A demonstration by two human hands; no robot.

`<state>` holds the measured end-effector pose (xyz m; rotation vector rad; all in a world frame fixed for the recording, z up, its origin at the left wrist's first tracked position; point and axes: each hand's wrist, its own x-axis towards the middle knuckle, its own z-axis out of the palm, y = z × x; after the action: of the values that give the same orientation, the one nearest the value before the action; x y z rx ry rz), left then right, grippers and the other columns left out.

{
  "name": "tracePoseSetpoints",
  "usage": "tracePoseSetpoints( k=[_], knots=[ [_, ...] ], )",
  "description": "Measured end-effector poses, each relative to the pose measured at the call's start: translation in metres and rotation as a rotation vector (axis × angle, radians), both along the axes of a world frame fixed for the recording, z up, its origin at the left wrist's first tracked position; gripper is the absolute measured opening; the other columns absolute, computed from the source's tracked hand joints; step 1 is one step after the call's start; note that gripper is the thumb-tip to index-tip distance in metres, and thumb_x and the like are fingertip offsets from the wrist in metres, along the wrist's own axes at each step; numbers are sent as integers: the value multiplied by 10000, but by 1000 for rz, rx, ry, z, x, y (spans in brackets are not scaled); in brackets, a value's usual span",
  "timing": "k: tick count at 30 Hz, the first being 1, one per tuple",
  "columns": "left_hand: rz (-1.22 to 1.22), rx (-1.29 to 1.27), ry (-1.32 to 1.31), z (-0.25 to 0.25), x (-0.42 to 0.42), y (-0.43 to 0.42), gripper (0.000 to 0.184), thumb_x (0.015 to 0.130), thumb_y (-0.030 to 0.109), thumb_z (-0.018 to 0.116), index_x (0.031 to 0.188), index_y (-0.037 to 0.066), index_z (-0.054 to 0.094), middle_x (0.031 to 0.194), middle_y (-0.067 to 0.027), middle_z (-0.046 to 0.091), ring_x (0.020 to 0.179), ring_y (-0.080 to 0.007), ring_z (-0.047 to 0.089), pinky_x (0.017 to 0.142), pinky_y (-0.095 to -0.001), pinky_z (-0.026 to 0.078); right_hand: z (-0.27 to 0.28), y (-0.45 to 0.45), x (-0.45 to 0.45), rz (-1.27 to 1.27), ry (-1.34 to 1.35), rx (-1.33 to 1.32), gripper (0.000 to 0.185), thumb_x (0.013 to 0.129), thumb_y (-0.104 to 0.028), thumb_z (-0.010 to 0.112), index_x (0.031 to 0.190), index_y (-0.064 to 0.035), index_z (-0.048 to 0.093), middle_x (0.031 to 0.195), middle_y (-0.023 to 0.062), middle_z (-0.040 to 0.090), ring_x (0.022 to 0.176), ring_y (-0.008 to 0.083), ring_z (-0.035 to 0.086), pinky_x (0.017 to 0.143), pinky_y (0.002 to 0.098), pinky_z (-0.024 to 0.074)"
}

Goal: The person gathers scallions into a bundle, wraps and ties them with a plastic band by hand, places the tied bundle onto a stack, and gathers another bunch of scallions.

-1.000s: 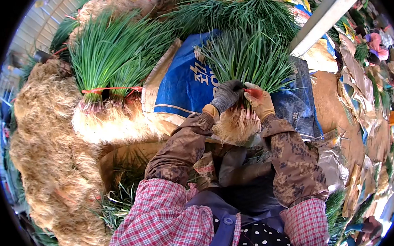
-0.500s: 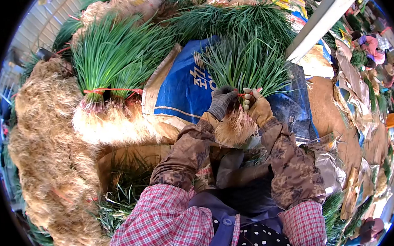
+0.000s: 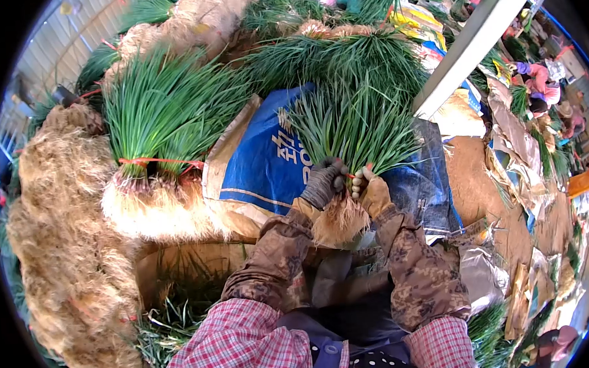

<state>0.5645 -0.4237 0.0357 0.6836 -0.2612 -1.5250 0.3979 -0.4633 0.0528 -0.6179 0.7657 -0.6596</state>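
Observation:
A bunch of green onion seedlings stands in front of me, leaves fanned upward and pale roots hanging below. My left hand, in a grey glove, is closed at the neck of the bunch from the left side. From the other side, my right hand, in a tan glove with pale fingertips, pinches a red tie at the same spot. Fingers of both hands nearly meet there and partly cover the tie. Behind the bunch lies a blue printed sack.
Larger tied bundles stand at the left, beside a long heap of dry roots. Loose leaves lie low on the left. More greens and a slanting white post stand beyond. People sit far right.
The view has shifted, so the whole scene sits lower and slightly further left. Both hands stay at the neck of the bunch, with their fingers moved a little around the red tie.

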Motion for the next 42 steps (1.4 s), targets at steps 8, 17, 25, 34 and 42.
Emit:
tracePoseSetpoints(
  k=[8,17,25,34,42],
  knots=[
    [127,198,90,-6,11,-1,111,922,87,526,1012,60,467,785,-89,584,492,-166,491,434,-334,415,23,15,8,-7,117,-145,317,977,-306,457,842,-53,592,691,47,619,559,135,535,515,285,448],
    [414,-99,-1038,32,-3,28,241,836,51,629,1069,24,573,881,-89,629,736,-176,621,691,-287,511,34,9,2,41,-103,37,417,986,-351,423,1280,-70,515,764,0,618,699,131,580,569,280,514],
    [-246,253,-154,70,-27,52,179,923,335,538,935,164,589,779,29,623,754,-149,636,678,-379,545,51,12,8,90,18,54,386,980,-330,457,1317,-145,500,777,-26,569,657,106,489,523,244,441],
    [-398,121,611,21,-42,3,302,953,335,426,766,154,578,625,-18,576,506,-177,463,508,-304,399,59,15,7,123,253,-146,400,978,-399,421,1188,-97,577,670,-53,538,544,69,453,490,203,389],
    [-178,123,314,13,-67,-7,270,943,336,442,805,147,577,677,-23,582,555,-187,480,539,-315,410,45,20,16,58,464,-200,383,964,-400,441,654,-178,475,496,-79,389,404,55,335,375,195,251]
  ],
)
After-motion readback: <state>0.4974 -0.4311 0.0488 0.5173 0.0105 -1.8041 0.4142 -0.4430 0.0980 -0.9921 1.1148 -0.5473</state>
